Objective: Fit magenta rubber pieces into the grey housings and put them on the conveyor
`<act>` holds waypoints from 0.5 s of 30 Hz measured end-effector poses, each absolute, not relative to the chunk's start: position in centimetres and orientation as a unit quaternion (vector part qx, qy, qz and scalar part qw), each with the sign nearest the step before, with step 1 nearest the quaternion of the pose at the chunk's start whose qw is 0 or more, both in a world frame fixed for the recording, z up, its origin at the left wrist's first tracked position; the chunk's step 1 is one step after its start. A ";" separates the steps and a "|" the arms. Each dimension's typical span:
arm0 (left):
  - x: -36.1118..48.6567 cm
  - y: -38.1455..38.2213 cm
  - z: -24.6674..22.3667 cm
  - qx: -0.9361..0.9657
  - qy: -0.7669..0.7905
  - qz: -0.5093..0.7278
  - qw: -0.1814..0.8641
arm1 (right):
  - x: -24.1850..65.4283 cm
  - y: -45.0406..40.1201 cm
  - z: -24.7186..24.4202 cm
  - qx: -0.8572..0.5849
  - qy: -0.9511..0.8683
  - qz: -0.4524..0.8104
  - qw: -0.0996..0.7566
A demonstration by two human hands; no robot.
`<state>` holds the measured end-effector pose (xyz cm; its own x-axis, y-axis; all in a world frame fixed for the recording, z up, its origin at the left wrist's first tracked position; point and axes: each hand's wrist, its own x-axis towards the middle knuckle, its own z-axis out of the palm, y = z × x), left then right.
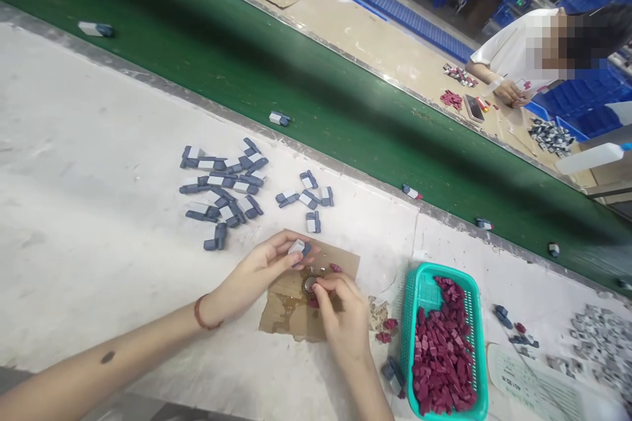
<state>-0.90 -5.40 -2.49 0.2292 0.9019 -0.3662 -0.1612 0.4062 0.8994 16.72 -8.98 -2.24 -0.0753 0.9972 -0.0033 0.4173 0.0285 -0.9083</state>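
Right now, my left hand (269, 259) grips a blue-grey part (299, 250) between thumb and fingers, tilted above the upper edge of the cardboard (348, 264). My right hand (347, 308) has thumb and forefinger drawn in at the rim of a round cap (308, 285) lying on the cardboard; whether they pinch it or something tiny, I can't tell. Taking the cardboard as my clock's centre, a spread of similar parts (222, 181) lies at ten o'clock, with a smaller cluster (309, 198) at twelve. The green basket (407, 332), holding dark red pieces (439, 362), sits between three and four, and white pieces (600, 342) lie well beyond it. The green belt (345, 99) slants past, carrying spaced-out parts, and a person (518, 46) works beyond it at two.
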 end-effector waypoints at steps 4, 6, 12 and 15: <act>-0.7 -6.2 -3.6 0.480 0.503 0.395 0.601 | 16.9 -8.4 -2.1 -0.614 -0.398 0.517 0.443; -0.7 -6.5 -3.9 0.522 0.501 0.394 0.567 | 16.8 -8.0 -2.0 -0.612 -0.321 0.552 0.466; -0.7 -6.9 -4.3 0.577 0.486 0.391 0.527 | 15.6 -7.4 -1.7 -0.601 -0.263 0.561 0.505; -0.7 -6.9 -4.3 0.586 0.486 0.386 0.521 | 15.0 -7.5 -1.7 -0.604 -0.300 0.545 0.498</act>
